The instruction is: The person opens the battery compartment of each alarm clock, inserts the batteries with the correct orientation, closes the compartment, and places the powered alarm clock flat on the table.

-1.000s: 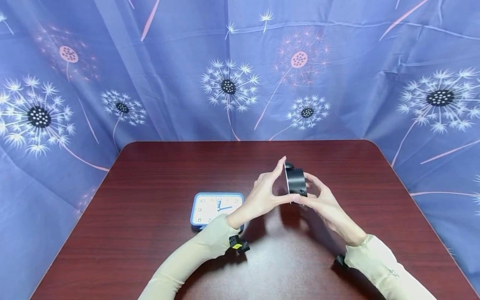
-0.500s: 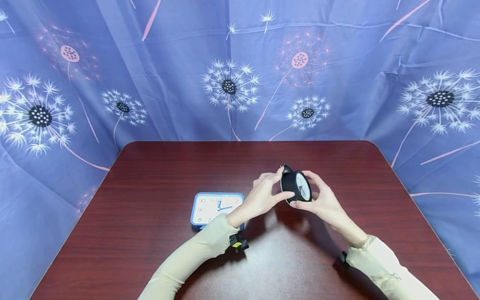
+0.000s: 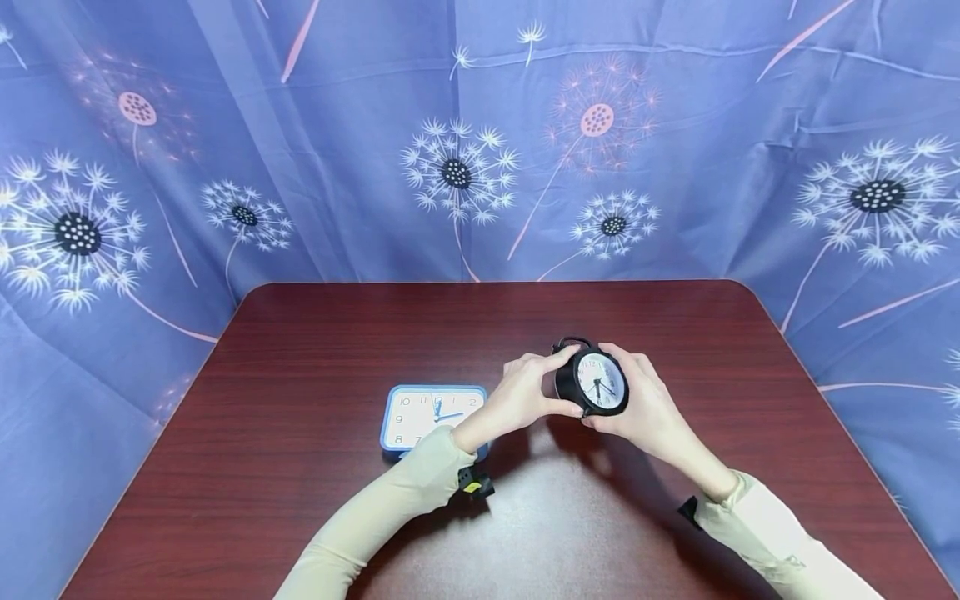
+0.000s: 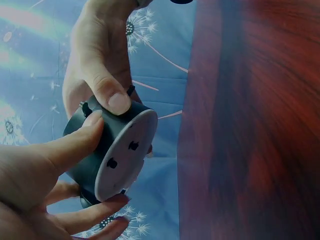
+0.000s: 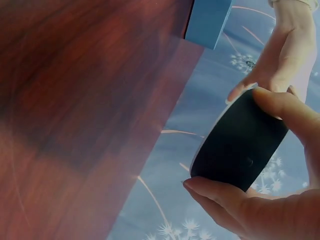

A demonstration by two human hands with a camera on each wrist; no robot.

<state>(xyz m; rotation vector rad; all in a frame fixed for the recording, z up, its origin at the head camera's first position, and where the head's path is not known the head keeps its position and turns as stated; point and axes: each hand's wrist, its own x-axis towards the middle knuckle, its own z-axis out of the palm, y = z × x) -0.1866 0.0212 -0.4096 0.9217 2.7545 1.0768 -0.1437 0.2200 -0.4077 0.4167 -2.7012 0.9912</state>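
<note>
Both hands hold a round black alarm clock (image 3: 601,382) above the right half of the table, its white dial turned toward the head camera. My left hand (image 3: 527,393) grips its left side, thumb low and fingers near the loop handle on top. On the other side my right hand (image 3: 647,408) grips the rim. In the left wrist view the clock's pale back (image 4: 127,155) shows two dark knobs. The right wrist view shows its black side wall (image 5: 242,142) between thumb and fingers. A blue-framed rectangular clock (image 3: 431,417) lies by the left forearm, which hides its lower right corner.
The dark red wooden table (image 3: 315,350) reaches back to a blue curtain (image 3: 360,167) printed with dandelions. Black straps with small devices (image 3: 476,483) sit at the wrists. The blue clock's side (image 5: 207,22) shows at the top of the right wrist view.
The round clock has turned in the hands: a second ago it stood side-on with its dial hidden, and now the dial faces the head camera. The blue clock has stayed put.
</note>
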